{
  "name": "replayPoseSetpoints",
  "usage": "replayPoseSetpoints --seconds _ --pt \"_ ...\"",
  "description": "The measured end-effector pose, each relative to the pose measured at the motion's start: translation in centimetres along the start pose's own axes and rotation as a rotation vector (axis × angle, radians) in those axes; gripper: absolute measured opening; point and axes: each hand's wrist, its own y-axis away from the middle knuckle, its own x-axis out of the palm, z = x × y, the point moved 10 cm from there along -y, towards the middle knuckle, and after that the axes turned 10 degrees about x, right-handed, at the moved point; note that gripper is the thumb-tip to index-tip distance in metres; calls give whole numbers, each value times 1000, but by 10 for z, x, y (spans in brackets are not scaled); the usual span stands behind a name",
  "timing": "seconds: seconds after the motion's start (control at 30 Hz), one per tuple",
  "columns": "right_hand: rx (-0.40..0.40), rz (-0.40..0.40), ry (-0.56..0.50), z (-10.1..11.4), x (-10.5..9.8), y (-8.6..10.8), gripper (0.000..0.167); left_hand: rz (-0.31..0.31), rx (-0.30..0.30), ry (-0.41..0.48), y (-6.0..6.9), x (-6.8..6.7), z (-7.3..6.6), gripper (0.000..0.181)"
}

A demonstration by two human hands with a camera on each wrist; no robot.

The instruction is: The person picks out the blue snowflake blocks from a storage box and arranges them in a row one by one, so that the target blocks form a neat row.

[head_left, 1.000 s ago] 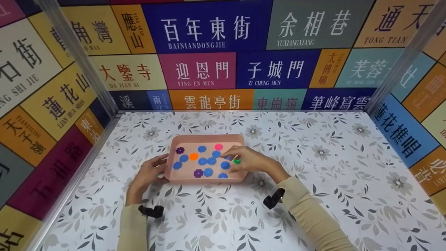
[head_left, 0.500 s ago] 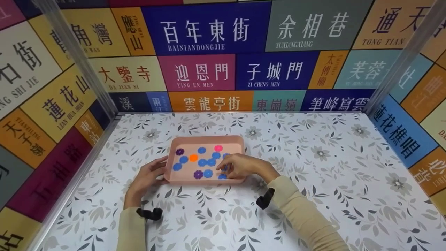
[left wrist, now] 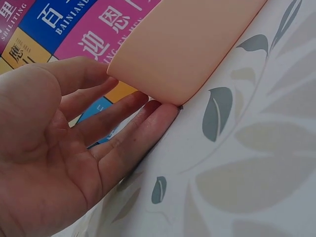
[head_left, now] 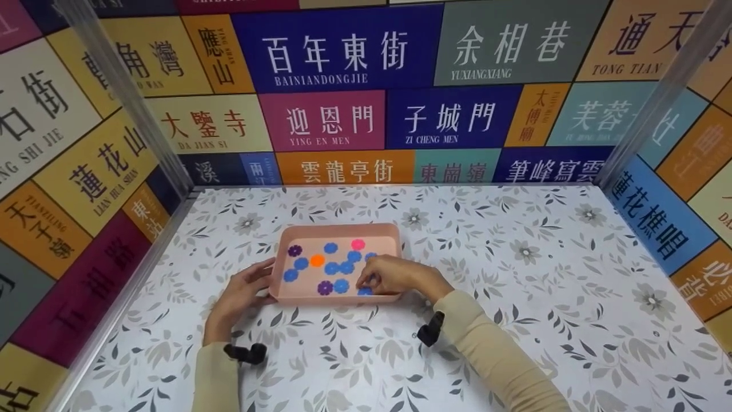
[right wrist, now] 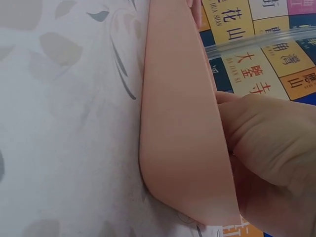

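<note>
A shallow pink tray (head_left: 337,230) holds several small flower-shaped pieces, most of them blue (head_left: 330,248). Among these lie two purple flower pieces (head_left: 325,288), an orange piece (head_left: 317,260) and a pink piece (head_left: 358,244). My left hand (head_left: 246,289) rests against the tray's left end, fingers extended; in the left wrist view their tips touch the wall and lower edge. Over the tray's right part, my right hand (head_left: 394,276) reaches down with thumb and fingers bent close together, beside a blue flower piece (head_left: 364,291) at the near wall. Whatever lies between those fingertips is hidden.
The tray stands on a table covered with a white leaf-and-flower print (head_left: 492,240). Colourful sign-printed panels (head_left: 337,51) rise behind and at both sides. Both wrists carry a small black camera (head_left: 430,330).
My right hand has shifted slightly left and nearer, its spread fingers drawing together over a blue flower piece, now covered. The green piece is hidden too. My left hand stays at the tray's end.
</note>
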Motion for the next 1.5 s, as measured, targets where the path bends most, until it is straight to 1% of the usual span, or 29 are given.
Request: replayPoseSetpoints --seconds 0.13,0.2,0.23,0.4,0.47,0.6,0.83,0.93,1.17,1.5 --pt "-58 -44 71 4 -1 0 29 13 35 28 0 1 -2 51" --pt "-67 -60 77 4 -1 -1 26 19 39 28 0 1 -3 51" --pt "-63 -65 71 4 -2 -1 24 21 38 24 0 1 -3 52" --pt "13 -79 30 -3 -2 -4 18 26 33 22 0 2 -5 52" --pt "43 -89 32 -5 -3 -5 18 27 35 23 0 2 -5 51" --pt "64 -122 56 -7 -5 -6 19 25 34 27 0 2 -4 51" --pt "128 -138 36 -14 -5 -4 22 20 33 41 -1 2 -2 51" --pt "137 -155 49 -16 -6 -5 23 21 23 51 -1 2 -2 50" --pt "108 -209 80 -16 -8 -5 29 34 61 49 -1 2 -4 50" --pt "164 -251 -7 -21 -13 -3 32 23 31 38 -1 2 1 50"
